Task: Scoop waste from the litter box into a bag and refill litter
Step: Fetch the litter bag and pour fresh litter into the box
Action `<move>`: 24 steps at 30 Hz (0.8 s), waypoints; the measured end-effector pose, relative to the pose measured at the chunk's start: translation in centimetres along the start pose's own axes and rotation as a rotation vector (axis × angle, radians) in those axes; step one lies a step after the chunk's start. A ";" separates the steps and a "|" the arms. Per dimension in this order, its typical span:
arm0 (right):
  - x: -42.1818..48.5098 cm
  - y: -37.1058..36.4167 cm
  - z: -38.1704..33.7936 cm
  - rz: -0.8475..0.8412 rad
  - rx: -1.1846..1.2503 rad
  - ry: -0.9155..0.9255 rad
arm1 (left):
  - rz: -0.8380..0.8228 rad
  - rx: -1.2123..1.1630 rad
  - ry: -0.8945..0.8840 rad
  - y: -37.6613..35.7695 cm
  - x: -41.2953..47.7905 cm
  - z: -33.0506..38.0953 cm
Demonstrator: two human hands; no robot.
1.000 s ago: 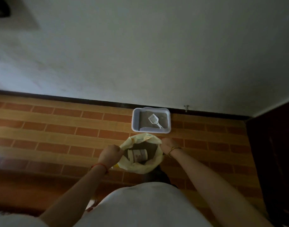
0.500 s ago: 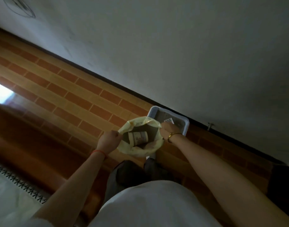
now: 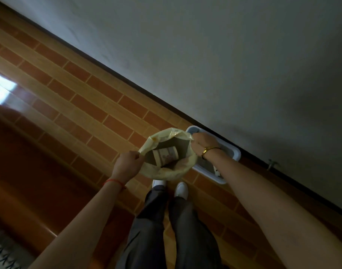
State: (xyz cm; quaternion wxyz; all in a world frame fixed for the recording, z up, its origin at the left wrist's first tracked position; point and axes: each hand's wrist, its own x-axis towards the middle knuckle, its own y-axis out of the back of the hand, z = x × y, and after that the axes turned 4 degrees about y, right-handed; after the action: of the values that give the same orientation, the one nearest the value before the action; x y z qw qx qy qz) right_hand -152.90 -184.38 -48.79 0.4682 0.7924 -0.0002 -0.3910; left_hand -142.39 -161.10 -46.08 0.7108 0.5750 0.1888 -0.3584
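Could read no words or numbers anywhere. Saw one pale label (image 3: 165,155) inside the bag (image 3: 162,174), with reddish marks on it, but too small and blurry to make out.

The bag (image 3: 166,172) and right forearm (image 3: 243,177) block the litter box (image 3: 235,152), hemmed by the wall (image 3: 224,65); floor (image 3: 79,105) lies open leftward.
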 end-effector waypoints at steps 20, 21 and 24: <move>33.0 -18.6 4.1 0.214 -0.167 0.192 | 0.154 -0.158 -0.089 -17.0 32.9 -7.8; 34.5 -19.3 4.4 0.238 -0.182 0.206 | 0.164 -0.180 -0.114 -17.8 34.2 -8.0; 38.8 -21.1 5.3 0.301 -0.207 0.245 | 0.204 -0.259 -0.186 -20.3 37.9 -8.9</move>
State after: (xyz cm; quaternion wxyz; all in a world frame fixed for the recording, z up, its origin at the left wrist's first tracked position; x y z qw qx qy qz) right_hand -136.99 -190.70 -89.87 0.5965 0.7728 -0.0217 -0.2156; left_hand -130.38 -165.40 -88.12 0.8260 0.4590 0.1075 -0.3089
